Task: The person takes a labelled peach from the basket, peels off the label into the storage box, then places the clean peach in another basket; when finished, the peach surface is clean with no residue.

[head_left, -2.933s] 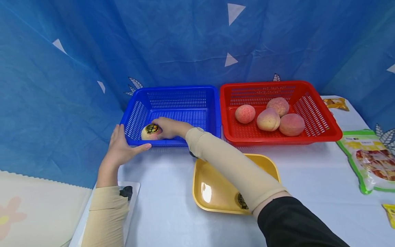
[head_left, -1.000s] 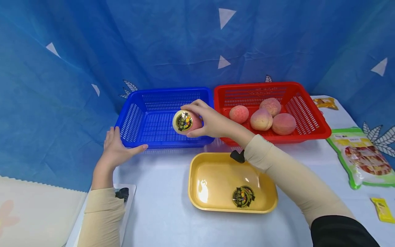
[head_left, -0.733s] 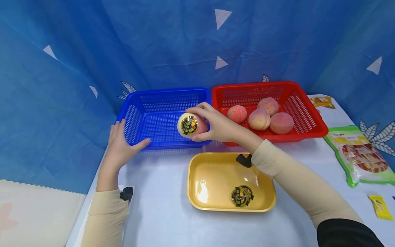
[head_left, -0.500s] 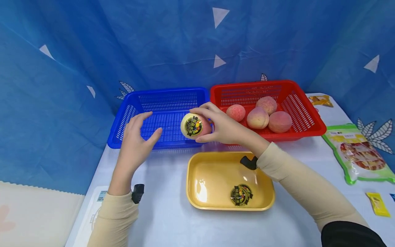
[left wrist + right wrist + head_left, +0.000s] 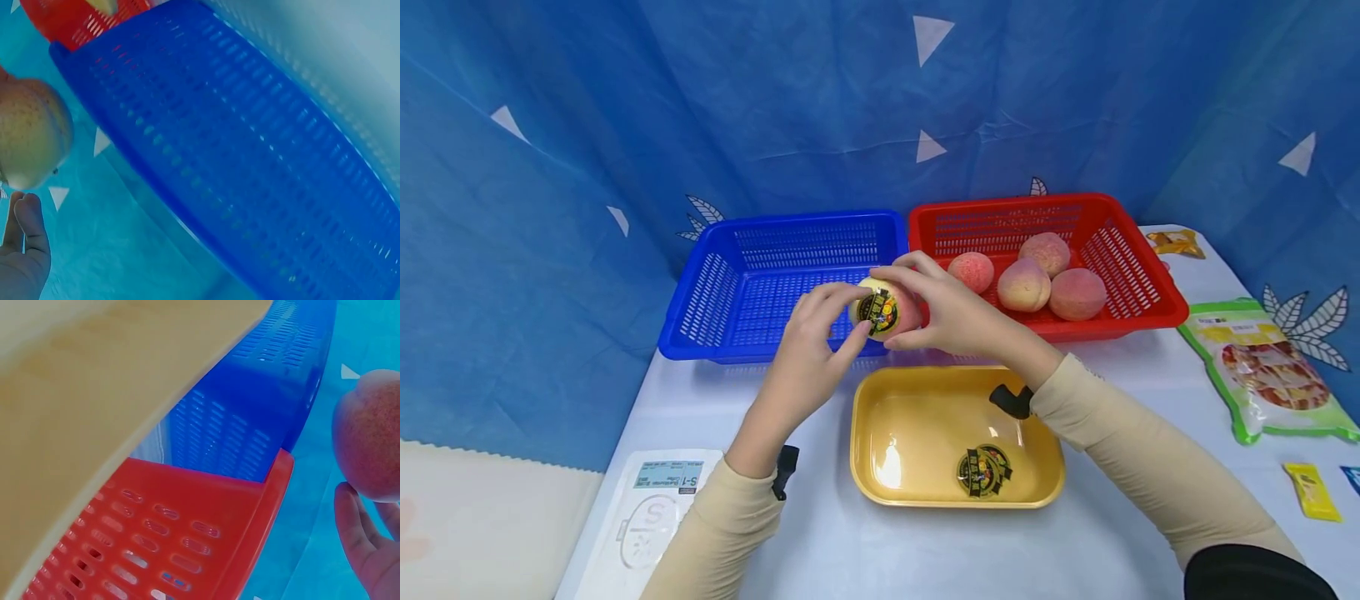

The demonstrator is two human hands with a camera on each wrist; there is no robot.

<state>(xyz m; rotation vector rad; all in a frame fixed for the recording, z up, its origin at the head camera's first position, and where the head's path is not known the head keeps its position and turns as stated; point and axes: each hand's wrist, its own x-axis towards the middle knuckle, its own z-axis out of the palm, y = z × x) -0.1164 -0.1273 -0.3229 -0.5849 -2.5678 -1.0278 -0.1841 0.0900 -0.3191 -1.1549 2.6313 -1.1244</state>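
Right hand [image 5: 951, 312] grips a round pale peach with a black and gold sticker [image 5: 883, 310], its fingers curled around the fruit above the front rim of the blue plastic basket [image 5: 737, 292]. Left hand [image 5: 812, 342] pinches at the sticker with thumb and forefinger. Just below, a yellow plastic tray [image 5: 917, 417] stands on the white tabletop [image 5: 865, 550] and holds one loose sticker [image 5: 983, 470]. Beside the blue basket, the red plastic basket [image 5: 1142, 267] holds four peaches [image 5: 1026, 283]. A green snack bag [image 5: 1270, 375] lies at the right.
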